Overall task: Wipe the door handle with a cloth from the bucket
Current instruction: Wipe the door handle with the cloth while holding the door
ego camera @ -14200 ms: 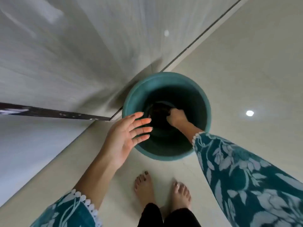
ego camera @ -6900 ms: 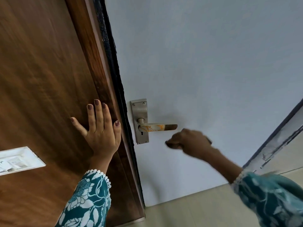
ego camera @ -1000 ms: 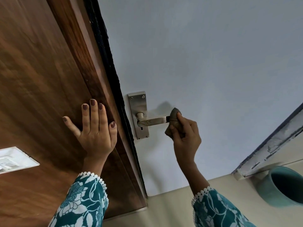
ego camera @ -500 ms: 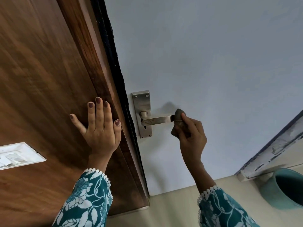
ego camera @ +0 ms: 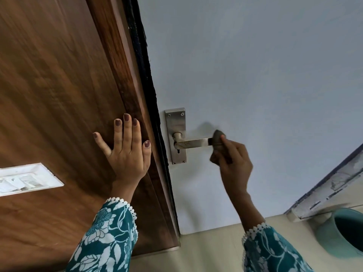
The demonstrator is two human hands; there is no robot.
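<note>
A metal lever door handle (ego camera: 193, 143) on a steel backplate (ego camera: 175, 122) sticks out of the pale grey door (ego camera: 255, 75). My right hand (ego camera: 232, 163) is shut on a small dark grey cloth (ego camera: 216, 139), which wraps the lever's free end. My left hand (ego camera: 125, 150) lies flat with fingers spread on the brown wooden frame (ego camera: 68, 85), left of the handle. The teal bucket (ego camera: 326, 235) stands on the floor at the lower right, partly cut off by the edge of the view.
A white switch plate (ego camera: 27, 178) is set into the wooden panel at the left. A chipped white skirting strip (ego camera: 332, 185) runs along the right, above the bucket. Beige floor tiles (ego camera: 212, 250) lie below the door.
Over the last second the cloth has stayed at the lever's tip while my right hand shifted slightly. My left hand has kept its place on the wood. The view has moved a little.
</note>
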